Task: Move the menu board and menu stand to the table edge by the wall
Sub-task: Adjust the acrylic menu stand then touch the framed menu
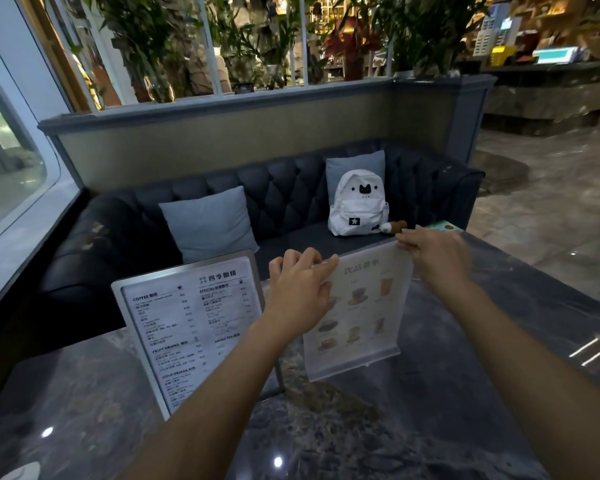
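Clear acrylic is showing at the top edge of the menu stand (361,313), and both hands are pinching it there: the left hand (300,285) is gripping the upper left corner, the right hand (430,251) the upper right corner, thumbs and fingers closed on the sheet. The stand is sitting upright on the dark marble table (447,410), its foot apparently resting on the surface, though the lighting is dim and I cannot be sure it is not lifting slightly. Just to its left, the grey-framed menu board (191,327) is leaning upright, nearer the window and wall (11,209) on the left. The stand's wide face is running left to right across the person's view, so the coming move is likely a sideways carry leftward, toward the wall edge. The left hand is nearer that side, and the board is standing in the path.
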`<state>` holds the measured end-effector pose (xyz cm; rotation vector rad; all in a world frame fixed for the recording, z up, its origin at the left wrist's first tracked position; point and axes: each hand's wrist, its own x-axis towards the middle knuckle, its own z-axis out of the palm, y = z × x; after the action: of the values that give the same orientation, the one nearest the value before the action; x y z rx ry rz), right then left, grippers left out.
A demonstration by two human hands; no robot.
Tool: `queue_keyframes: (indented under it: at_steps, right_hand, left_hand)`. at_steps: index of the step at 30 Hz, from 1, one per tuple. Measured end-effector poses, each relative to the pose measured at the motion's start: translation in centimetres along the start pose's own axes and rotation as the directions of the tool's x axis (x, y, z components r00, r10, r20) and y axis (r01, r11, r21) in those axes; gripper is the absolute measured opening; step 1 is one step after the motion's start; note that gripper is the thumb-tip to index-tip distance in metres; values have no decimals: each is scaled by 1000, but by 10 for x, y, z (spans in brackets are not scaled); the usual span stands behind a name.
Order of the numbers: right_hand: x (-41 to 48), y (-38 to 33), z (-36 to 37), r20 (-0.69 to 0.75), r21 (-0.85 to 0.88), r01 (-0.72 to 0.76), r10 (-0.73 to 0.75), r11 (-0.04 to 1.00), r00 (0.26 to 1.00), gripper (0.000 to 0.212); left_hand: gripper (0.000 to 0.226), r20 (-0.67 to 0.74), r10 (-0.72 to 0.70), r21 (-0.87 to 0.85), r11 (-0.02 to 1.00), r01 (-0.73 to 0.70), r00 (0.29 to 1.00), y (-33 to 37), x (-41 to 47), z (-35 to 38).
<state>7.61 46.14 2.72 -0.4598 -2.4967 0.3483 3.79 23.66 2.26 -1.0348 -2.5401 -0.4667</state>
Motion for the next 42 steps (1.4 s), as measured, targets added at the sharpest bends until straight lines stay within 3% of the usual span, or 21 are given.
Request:
queue_keyframes:
  at_steps: [6, 11, 16, 21, 27, 33, 42]
  right_hand:
    - [0, -7, -7, 40, -55, -19, 21, 998, 999, 21]
    - [-7, -12, -10, 149, -166, 94, -69, 982, 986, 27]
    - [-15, -15, -14, 140, -246, 125, -93, 961, 986, 35]
    - [-14, -36, -19, 63, -169, 156, -148, 973, 987, 39]
    - [-8, -85, -10, 78, -73, 219, -213, 973, 974, 33]
    - [-10, -144, 10, 103, 101, 335, -345, 937, 933, 35]
    - [-11, -210, 49, 235, 115, 396, -413, 911, 880, 38]
  left_hand:
    - [44, 0, 20, -19, 1000, -20, 1000, -4, 5, -1]
    - [50, 16, 13, 10, 1000, -13, 1000, -10, 5, 1]
    - [57, 43, -4, 21, 1000, 3, 999, -13, -1, 4]
    - [57, 9, -1, 23, 1000, 1, 1000, -24, -7, -2]
    - [55, -96, -43, 2, 999, 43, 994, -52, -18, -22]
    - [50, -204, -162, 67, 982, 179, 965, -104, -37, -50]
    - [51, -251, -390, 82, 904, 420, 886, -186, -81, -77]
